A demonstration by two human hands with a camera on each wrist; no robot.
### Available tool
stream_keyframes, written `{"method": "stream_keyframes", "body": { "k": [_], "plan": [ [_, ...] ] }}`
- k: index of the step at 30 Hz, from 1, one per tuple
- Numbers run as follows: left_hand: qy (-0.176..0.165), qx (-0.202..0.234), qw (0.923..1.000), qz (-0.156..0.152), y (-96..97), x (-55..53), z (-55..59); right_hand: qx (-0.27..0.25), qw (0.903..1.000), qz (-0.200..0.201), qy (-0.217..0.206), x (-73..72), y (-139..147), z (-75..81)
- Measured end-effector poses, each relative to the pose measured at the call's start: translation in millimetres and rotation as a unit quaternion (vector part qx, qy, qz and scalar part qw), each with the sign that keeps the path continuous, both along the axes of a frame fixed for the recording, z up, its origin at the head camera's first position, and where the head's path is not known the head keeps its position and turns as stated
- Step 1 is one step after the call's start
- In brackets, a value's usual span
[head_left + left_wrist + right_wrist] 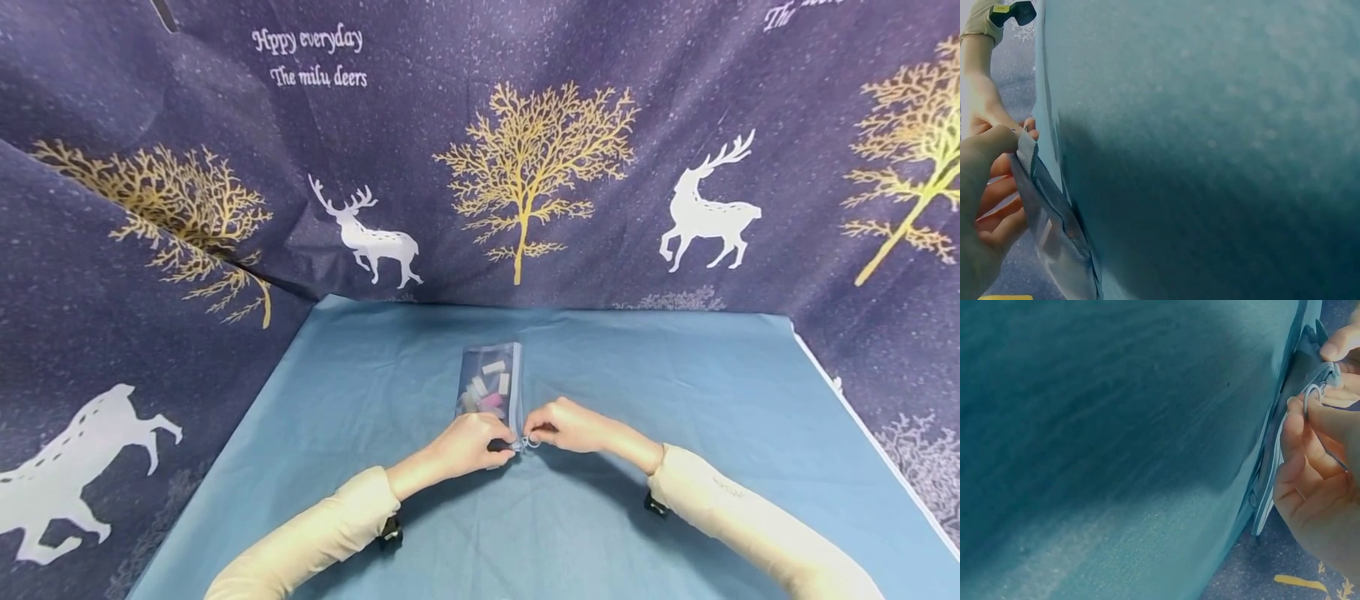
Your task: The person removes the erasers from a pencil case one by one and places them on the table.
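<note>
A see-through zip pouch [473, 360] lies on the blue cloth, its pale zipper [517, 379] running along the right edge. Small white blocks [494, 367] and a pink one [492, 401] show through it. My left hand [465, 443] pinches the pouch's near corner beside the zipper's end. From the right, my right hand [572, 425] pinches the ring pull [1307, 405] of the zipper between thumb and fingers. In the left wrist view the zipper's end tab [1027, 149] sticks up at the left thumb, with the right hand just behind.
The blue cloth [360, 375] covers the table around the pouch. Behind it hangs a dark blue curtain [450, 50] with white deer and golden trees. The table's right edge [862, 417] meets more of this fabric.
</note>
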State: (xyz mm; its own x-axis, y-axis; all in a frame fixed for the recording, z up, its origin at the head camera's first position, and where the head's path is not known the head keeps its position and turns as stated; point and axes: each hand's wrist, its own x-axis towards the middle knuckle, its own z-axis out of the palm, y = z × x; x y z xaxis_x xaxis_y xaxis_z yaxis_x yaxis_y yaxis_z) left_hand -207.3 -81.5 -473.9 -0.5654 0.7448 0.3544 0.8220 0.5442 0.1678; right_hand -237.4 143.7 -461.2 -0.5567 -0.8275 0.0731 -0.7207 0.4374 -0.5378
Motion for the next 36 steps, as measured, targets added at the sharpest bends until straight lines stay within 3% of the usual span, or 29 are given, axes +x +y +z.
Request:
{"method": "stream_keyframes", "body": {
  "k": [12,36],
  "plan": [
    [0.022,0.037,0.999,-0.015,-1.2,-1.6,0.4,0.004,0.9993,-0.036,0.003,-10.1,-3,-1.5],
    [0.034,0.037,0.9985,-0.021,-0.2,-1.9,-2.3,0.021,0.9981,-0.054,0.018,-21.3,-10,-1.3]
  ]
}}
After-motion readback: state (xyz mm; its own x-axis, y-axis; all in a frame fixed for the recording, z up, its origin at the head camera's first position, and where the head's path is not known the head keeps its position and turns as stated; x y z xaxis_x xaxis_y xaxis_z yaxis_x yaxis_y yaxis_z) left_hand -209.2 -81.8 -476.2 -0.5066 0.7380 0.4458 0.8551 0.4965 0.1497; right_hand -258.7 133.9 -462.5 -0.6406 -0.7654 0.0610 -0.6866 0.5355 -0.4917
